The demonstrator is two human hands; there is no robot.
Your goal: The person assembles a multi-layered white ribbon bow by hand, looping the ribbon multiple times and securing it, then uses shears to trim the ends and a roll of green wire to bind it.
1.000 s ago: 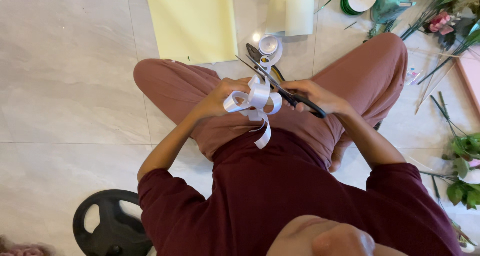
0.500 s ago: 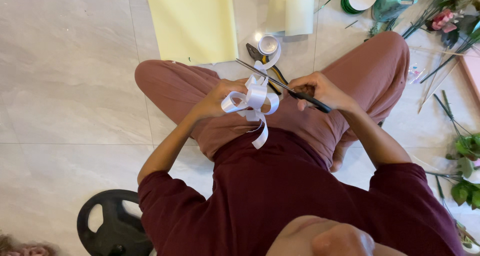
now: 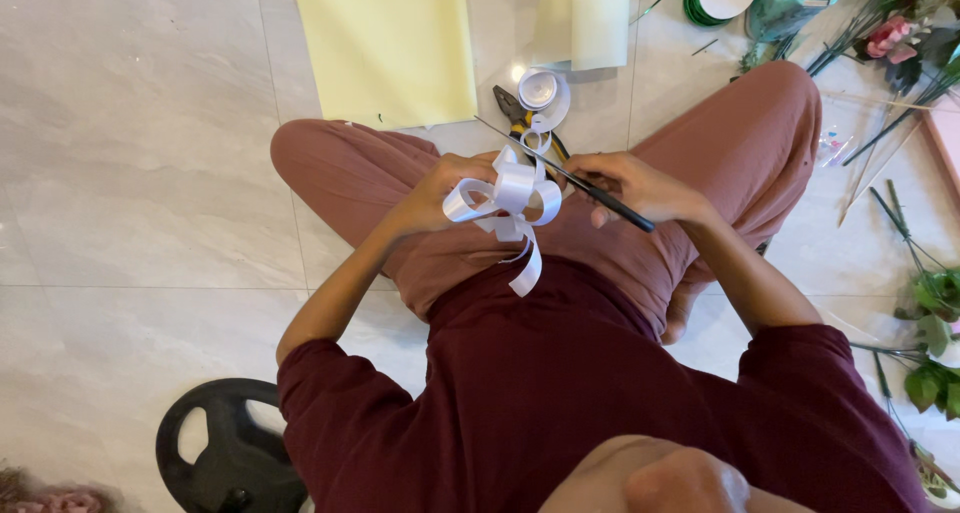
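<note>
A white bow (image 3: 505, 198) of looped ribbon sits over the lap of a person seated cross-legged on the floor (image 3: 130, 173). The left hand (image 3: 450, 183) pinches it from its left; the right hand (image 3: 635, 185), just right of it, grips dark scissors (image 3: 580, 183) whose blades reach behind the bow. Beyond the bow lie a ribbon roll (image 3: 540, 91), pliers (image 3: 515, 113) and yellow paper (image 3: 385, 43).

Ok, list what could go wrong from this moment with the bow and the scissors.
The scissors in the right hand point toward the left hand pinching the white ribbon bow; a slip might nick fingers. The blades could also snip a loop rather than the tail. A looser pinch may let the loops spring apart.
</note>
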